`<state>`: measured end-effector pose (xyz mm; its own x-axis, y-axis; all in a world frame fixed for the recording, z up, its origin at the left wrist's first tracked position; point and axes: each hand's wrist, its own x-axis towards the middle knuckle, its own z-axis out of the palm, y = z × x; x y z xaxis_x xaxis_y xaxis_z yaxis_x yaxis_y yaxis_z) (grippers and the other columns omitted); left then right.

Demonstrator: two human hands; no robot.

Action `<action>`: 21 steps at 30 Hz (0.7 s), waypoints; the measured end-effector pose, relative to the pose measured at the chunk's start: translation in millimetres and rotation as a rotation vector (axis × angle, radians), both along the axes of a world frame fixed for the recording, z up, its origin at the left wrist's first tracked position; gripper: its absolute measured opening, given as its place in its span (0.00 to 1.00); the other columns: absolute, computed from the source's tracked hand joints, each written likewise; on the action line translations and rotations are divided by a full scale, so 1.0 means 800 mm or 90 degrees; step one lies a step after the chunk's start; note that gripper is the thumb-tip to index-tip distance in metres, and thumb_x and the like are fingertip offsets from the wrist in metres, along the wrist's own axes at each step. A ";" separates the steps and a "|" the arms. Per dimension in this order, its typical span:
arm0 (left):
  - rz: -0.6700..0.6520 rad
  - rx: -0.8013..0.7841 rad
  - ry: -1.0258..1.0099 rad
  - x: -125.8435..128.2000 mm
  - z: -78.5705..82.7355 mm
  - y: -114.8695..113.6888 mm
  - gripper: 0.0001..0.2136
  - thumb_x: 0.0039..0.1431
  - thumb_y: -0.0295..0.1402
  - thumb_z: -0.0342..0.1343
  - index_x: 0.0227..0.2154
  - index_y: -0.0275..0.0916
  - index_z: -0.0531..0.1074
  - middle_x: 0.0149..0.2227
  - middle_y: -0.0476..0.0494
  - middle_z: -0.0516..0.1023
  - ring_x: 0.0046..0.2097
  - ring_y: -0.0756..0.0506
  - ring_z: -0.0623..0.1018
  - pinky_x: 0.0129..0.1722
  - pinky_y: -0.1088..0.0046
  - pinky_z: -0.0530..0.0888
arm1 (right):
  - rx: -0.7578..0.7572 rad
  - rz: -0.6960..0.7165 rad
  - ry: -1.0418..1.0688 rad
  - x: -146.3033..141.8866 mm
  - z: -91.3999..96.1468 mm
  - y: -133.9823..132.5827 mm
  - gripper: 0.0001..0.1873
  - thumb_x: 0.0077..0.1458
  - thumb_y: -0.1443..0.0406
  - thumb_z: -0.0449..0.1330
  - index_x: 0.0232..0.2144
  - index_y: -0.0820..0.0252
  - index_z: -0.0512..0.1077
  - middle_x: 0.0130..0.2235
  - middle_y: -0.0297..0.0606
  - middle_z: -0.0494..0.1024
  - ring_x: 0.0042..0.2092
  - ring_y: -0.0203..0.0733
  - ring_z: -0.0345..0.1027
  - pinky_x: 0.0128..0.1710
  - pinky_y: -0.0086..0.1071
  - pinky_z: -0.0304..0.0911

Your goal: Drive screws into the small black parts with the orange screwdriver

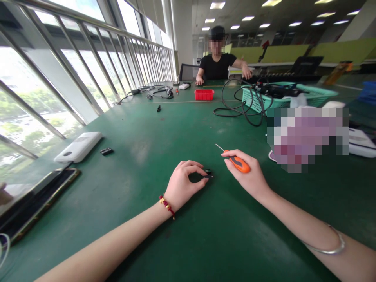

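My left hand (pixel 188 182) rests low over the green table (pixel 141 188), thumb and fingertips pinching a small black part (pixel 208 172). What kind of part it is cannot be made out. To its right, my right hand (pixel 249 172) is closed around a screwdriver (pixel 241 163) with an orange and grey handle. The thin shaft points up and to the left, its tip raised and apart from the black part. Farther left on the table lies another small black piece (pixel 106 151).
A white device (pixel 79 147) and a phone-like dark slab (pixel 38 203) lie at the left. A red bin (pixel 204 94) stands farther back. Black cables (pixel 243 105) trail from a teal basket (pixel 282 102) at the right. A person (pixel 217 64) in black sits across the table.
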<state>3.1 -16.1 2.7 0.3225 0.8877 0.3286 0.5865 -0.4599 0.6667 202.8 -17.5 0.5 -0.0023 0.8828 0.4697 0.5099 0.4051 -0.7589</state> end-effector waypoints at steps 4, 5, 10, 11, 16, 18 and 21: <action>-0.011 -0.009 0.017 0.001 -0.001 0.000 0.02 0.48 0.31 0.60 0.26 0.42 0.77 0.38 0.47 0.78 0.42 0.44 0.74 0.48 0.61 0.69 | -0.029 0.012 -0.010 -0.004 -0.001 -0.003 0.07 0.52 0.65 0.56 0.33 0.60 0.72 0.37 0.38 0.78 0.36 0.38 0.71 0.36 0.31 0.64; -0.013 -0.011 0.023 0.001 -0.001 0.000 0.02 0.48 0.31 0.60 0.26 0.42 0.77 0.37 0.47 0.78 0.42 0.44 0.74 0.48 0.61 0.69 | -0.031 0.018 -0.017 -0.004 -0.001 -0.003 0.07 0.52 0.65 0.56 0.34 0.60 0.72 0.37 0.38 0.78 0.35 0.38 0.71 0.35 0.30 0.64; 0.004 0.010 0.018 0.001 0.000 -0.001 0.02 0.48 0.31 0.61 0.26 0.42 0.77 0.37 0.47 0.77 0.42 0.44 0.73 0.48 0.62 0.69 | 0.008 0.098 -0.154 -0.004 0.000 -0.004 0.07 0.52 0.66 0.58 0.35 0.58 0.72 0.36 0.36 0.77 0.36 0.37 0.70 0.37 0.32 0.61; 0.008 0.020 0.014 0.001 0.001 -0.001 0.01 0.48 0.31 0.61 0.25 0.42 0.77 0.38 0.47 0.77 0.42 0.44 0.73 0.48 0.62 0.69 | 0.027 0.116 -0.203 -0.003 0.000 -0.004 0.07 0.51 0.66 0.59 0.35 0.57 0.73 0.35 0.35 0.77 0.36 0.38 0.69 0.38 0.32 0.60; 0.009 0.060 -0.003 0.000 0.003 -0.003 0.02 0.48 0.32 0.61 0.26 0.42 0.77 0.38 0.47 0.76 0.42 0.46 0.73 0.47 0.64 0.69 | 0.093 0.160 -0.303 -0.004 -0.004 -0.001 0.05 0.50 0.66 0.61 0.33 0.57 0.73 0.32 0.33 0.77 0.34 0.37 0.68 0.40 0.34 0.55; 0.004 0.066 -0.007 0.000 0.004 -0.003 0.02 0.48 0.32 0.61 0.26 0.42 0.77 0.38 0.47 0.76 0.42 0.46 0.73 0.47 0.65 0.69 | 0.102 0.160 -0.299 -0.004 -0.005 -0.001 0.03 0.51 0.66 0.61 0.32 0.57 0.72 0.31 0.31 0.77 0.33 0.35 0.67 0.40 0.33 0.54; -0.001 0.074 -0.002 0.000 0.004 -0.003 0.02 0.48 0.32 0.61 0.26 0.41 0.76 0.38 0.47 0.76 0.42 0.46 0.73 0.46 0.65 0.69 | 0.112 0.166 -0.295 -0.004 -0.005 -0.001 0.03 0.51 0.67 0.61 0.31 0.57 0.72 0.31 0.30 0.77 0.33 0.34 0.67 0.39 0.33 0.54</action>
